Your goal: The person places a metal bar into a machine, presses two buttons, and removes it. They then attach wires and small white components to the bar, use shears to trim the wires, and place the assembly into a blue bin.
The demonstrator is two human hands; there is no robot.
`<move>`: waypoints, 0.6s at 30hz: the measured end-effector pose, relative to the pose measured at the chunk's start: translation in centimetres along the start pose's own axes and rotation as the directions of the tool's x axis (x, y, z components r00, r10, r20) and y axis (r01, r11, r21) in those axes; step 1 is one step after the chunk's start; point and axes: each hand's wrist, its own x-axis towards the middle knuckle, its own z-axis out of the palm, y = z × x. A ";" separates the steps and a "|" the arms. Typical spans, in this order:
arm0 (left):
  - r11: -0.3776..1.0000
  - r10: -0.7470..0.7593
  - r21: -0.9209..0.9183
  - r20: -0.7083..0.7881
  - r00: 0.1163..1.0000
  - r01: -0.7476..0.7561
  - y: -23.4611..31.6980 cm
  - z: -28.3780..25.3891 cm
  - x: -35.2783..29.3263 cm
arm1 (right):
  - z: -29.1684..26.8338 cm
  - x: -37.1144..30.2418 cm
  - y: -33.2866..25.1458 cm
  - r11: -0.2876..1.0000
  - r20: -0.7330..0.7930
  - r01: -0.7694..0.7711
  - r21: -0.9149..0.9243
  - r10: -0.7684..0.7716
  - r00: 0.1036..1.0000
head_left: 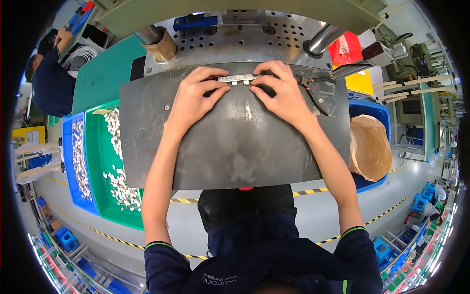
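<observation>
Both hands hold a short silvery metal bar over the far part of the dark work plate. My left hand is closed at its left end, with fingertips on the bar and the thumb just nearer. At the other end my right hand is closed in the same way. Two small white pieces stick out from the bar's near edge between my thumbs; their exact kind is too small to tell. Beside my right hand lie cutting pliers with dark and red handles.
A perforated metal press bed stands beyond the plate, between two posts. At left, a green bin and a blue bin hold small white parts. A paper-lined blue bin stands right. Another person is far left.
</observation>
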 end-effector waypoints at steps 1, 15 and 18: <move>1.000 0.004 0.002 0.002 1.000 -0.004 0.1 0.2 -0.1 | 0.4 -0.1 -0.1 1.000 -0.002 -0.012 -0.007 0.012 1.000; 0.999 -0.013 0.047 -0.052 0.999 0.015 0.8 1.6 0.3 | 1.8 0.3 -0.7 0.966 -0.059 -0.247 0.083 0.252 0.966; 0.999 -0.006 0.039 -0.054 0.999 0.008 0.9 1.8 0.2 | 1.4 0.2 -1.0 0.969 -0.040 -0.241 0.052 0.243 0.969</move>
